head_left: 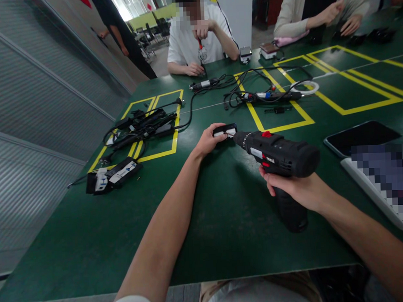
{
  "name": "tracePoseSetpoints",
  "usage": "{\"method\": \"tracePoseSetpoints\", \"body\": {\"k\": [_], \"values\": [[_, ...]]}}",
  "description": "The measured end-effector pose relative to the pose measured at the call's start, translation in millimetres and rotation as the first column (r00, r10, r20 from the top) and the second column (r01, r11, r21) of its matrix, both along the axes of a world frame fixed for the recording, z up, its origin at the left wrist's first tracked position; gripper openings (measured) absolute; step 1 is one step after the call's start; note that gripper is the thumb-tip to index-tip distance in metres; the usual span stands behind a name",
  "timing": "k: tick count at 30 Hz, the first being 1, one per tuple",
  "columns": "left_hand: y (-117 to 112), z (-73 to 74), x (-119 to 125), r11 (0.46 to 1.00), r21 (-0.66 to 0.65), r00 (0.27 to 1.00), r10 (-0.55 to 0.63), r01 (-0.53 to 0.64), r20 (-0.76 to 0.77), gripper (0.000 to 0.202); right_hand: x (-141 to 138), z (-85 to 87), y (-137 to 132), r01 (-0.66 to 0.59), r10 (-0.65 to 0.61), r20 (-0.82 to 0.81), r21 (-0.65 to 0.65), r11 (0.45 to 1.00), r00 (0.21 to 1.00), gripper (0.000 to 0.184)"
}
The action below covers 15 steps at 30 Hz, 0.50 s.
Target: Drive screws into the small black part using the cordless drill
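Note:
My right hand [297,189] grips the handle of a black cordless drill [279,157] with red switches, held level above the green table [223,220]. The drill's tip points left into a small black block with a white label [224,131]. My left hand [209,139] is closed round that block and holds it on the table, near the corner of a yellow-taped square.
Black adapters and cables [144,124] lie at the left, with two more labelled blocks [114,175] nearer me. Screwdrivers and wires [268,96] lie further back. A phone [361,137] and a white keyboard [371,189] sit at the right. Other people sit at the far edge.

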<state>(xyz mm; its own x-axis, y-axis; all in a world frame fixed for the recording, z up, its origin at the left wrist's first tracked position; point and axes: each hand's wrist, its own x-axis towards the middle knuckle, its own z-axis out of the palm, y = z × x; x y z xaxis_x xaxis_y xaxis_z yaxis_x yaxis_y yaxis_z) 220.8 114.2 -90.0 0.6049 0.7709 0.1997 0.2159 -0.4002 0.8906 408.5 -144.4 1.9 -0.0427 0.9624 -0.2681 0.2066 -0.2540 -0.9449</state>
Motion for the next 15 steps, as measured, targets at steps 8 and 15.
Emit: {"method": "tracePoseSetpoints", "body": {"k": [8, 15], "values": [[0.8, -1.1, 0.7, 1.000, -0.020, 1.000, 0.001, -0.001, -0.007, 0.054, -5.9, 5.6, -0.3, 0.033, -0.033, 0.009, -0.011, 0.999, 0.999, 0.005], [1.2, -0.5, 0.6, 0.999, -0.036, 1.000, -0.016, 0.017, 0.021, 0.054, -4.2, 3.1, -0.7, 0.037, -0.037, 0.021, -0.001, 0.999, 0.999, 0.007]]}}
